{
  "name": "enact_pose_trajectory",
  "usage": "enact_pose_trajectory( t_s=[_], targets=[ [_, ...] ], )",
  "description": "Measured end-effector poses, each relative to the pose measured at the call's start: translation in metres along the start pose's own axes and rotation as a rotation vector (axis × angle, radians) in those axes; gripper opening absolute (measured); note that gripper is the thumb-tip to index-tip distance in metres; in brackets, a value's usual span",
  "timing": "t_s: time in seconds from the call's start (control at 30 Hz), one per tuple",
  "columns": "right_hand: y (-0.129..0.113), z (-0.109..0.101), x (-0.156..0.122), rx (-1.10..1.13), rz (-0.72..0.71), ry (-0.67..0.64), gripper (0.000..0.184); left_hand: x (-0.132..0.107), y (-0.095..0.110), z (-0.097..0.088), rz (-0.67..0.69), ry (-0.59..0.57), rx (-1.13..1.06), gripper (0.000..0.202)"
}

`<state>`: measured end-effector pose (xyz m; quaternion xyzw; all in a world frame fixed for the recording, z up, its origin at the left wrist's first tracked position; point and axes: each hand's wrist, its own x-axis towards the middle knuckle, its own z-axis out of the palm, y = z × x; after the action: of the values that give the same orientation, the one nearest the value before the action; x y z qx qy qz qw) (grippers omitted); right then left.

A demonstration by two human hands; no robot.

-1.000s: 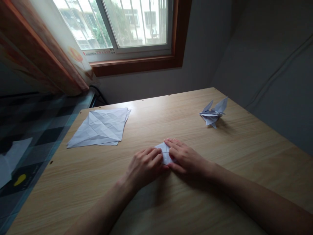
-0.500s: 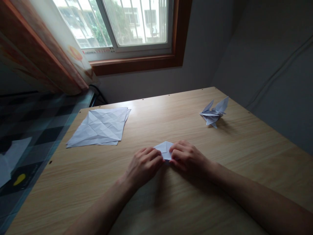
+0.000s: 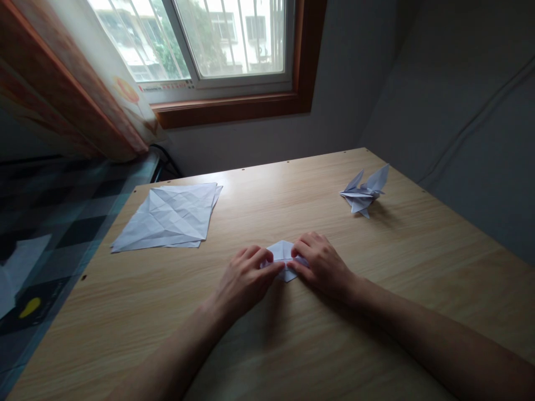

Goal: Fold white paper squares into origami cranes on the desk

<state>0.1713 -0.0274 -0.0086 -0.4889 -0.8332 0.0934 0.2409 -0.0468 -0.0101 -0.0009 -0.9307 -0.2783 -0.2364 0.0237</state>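
A small folded white paper (image 3: 283, 250) lies near the middle of the table, creased across its centre, with a point toward the window and another toward me. My left hand (image 3: 249, 273) pinches its left side, fingers curled and thumb reaching to the middle crease. On the right side my right hand (image 3: 320, 259) grips it the same way, thumb close to the other thumb. Both hands hide the paper's side corners.
Creased white paper sheets (image 3: 175, 214) lie stacked at the table's left back. A folded paper figure with upright wing-like flaps (image 3: 363, 193) stands at the right back. Left of the wooden table (image 3: 234, 356) is a dark checked surface (image 3: 79, 228) with white paper (image 3: 25, 262) on it.
Both thumbs have shifted onto the paper's middle crease, and a pointed part now shows on the side toward me. My fingers have lifted slightly. The stacked sheets and winged figure stay put.
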Motion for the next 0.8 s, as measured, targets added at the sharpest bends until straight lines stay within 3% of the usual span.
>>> enact_pose_trajectory(
  t_s=[0.33,0.47,0.6,0.8],
  targets=[
    [0.012,-0.014,0.003,0.100,0.055,-0.125,0.015,0.002,0.004,-0.006,0.059,-0.113,0.044,0.018],
    [0.017,-0.018,0.006,0.159,0.103,-0.146,0.033,0.002,0.004,-0.006,0.056,-0.149,0.068,0.024],
    [0.014,-0.011,0.008,0.134,0.092,-0.082,0.050,0.002,0.004,-0.005,0.055,-0.141,0.068,0.026],
    [0.006,-0.003,0.008,0.098,-0.003,-0.078,0.043,0.001,0.003,-0.004,0.075,-0.120,0.045,0.024]
  ],
)
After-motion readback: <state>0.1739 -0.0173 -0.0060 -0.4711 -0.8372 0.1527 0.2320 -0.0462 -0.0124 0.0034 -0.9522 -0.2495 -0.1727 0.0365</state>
